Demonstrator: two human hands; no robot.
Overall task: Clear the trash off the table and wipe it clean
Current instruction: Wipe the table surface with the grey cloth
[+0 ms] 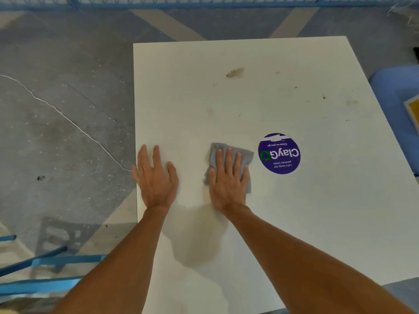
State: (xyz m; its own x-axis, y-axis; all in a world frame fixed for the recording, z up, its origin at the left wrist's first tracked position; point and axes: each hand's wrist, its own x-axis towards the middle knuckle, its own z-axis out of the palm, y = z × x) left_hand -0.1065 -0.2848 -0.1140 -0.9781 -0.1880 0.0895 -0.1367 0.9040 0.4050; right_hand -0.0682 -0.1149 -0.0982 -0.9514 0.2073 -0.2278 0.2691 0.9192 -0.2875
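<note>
2 bare forearms reach in from the near edge over a white table (294, 211), where a faint shadow darkens the surface between them. The left hand (156, 177) lies flat, palm down, at the table's left edge, its fingers straight and slightly spread, holding nothing; the little-finger side reaches to or just past the edge. The right hand (227, 180) lies just beside it to the right, also palm down, fingers extended and a little apart, pressing a grey cloth (246, 158) flat against the tabletop. The cloth shows past the fingertips on the far side and along both sides of the hand. Near the cloth, to its right and not touching it, is a round purple sticker (279, 153) printed "ClayGo", reading upside down from here. Farther on, the tabletop carries small dark specks (324, 96) toward the right and, beyond them near the far middle, a brownish smudge of crumbs (234, 72). Off the left side lies a grey mottled floor (63, 114), and at the near left are blue chair bars (49, 261). At the right edge part of a blue seat (396, 87) shows.
</note>
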